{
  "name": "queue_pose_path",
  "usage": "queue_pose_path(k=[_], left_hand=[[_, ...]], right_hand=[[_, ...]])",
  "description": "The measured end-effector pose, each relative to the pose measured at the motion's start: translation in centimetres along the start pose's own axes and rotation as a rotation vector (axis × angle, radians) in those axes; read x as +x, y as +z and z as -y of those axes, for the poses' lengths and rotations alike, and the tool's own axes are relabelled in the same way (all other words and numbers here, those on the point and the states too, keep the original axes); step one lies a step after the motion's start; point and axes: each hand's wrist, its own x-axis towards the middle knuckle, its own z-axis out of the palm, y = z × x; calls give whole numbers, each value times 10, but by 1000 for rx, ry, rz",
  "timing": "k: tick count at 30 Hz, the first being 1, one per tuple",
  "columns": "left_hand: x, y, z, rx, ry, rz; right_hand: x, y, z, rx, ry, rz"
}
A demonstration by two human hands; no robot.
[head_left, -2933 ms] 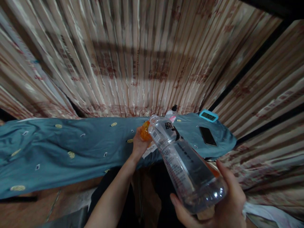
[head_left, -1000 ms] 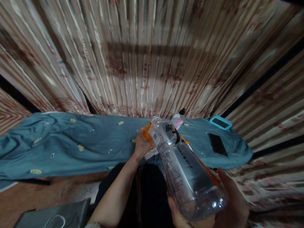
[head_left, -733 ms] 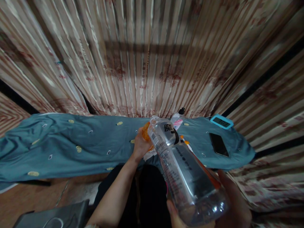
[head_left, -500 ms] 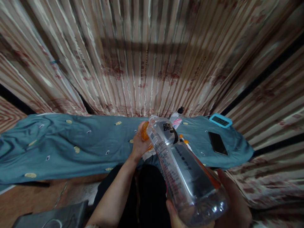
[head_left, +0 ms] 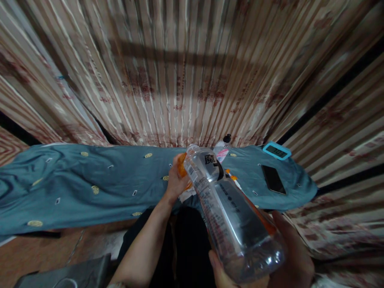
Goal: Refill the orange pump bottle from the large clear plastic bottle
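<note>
A large clear plastic bottle point(head_left: 232, 212) with a silver and black label is tilted, its base toward me and its mouth pointing up and left. My right hand point(head_left: 288, 256) is wrapped round the bottle near its base. Beyond the bottle's neck, my left hand point(head_left: 177, 180) is closed round an orange object point(head_left: 181, 165), whose lower part is hidden by the fingers and the bottle. White tissue-like material point(head_left: 187, 195) lies just under my left hand.
A blue-green patterned cloth point(head_left: 120, 172) covers the narrow table. On it stand a small bottle with a black top point(head_left: 222, 149) and a blue-framed digital clock point(head_left: 276, 151). A dark phone point(head_left: 273, 179) and small orange-and-white items point(head_left: 231, 176) lie there. Curtains point(head_left: 177, 80) hang behind.
The view has shifted slightly, so the table items appear a little further left. Both hands keep their holds, and the large bottle stays tilted as before.
</note>
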Motion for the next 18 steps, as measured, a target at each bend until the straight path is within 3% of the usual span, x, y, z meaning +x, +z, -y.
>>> queue_pose_path(k=[11, 18], left_hand=[[8, -8, -5, 61, 40, 48], [24, -7, -19, 190, 17, -20]], right_hand=[[11, 1, 7, 36, -45, -23], [13, 0, 9, 41, -55, -50]])
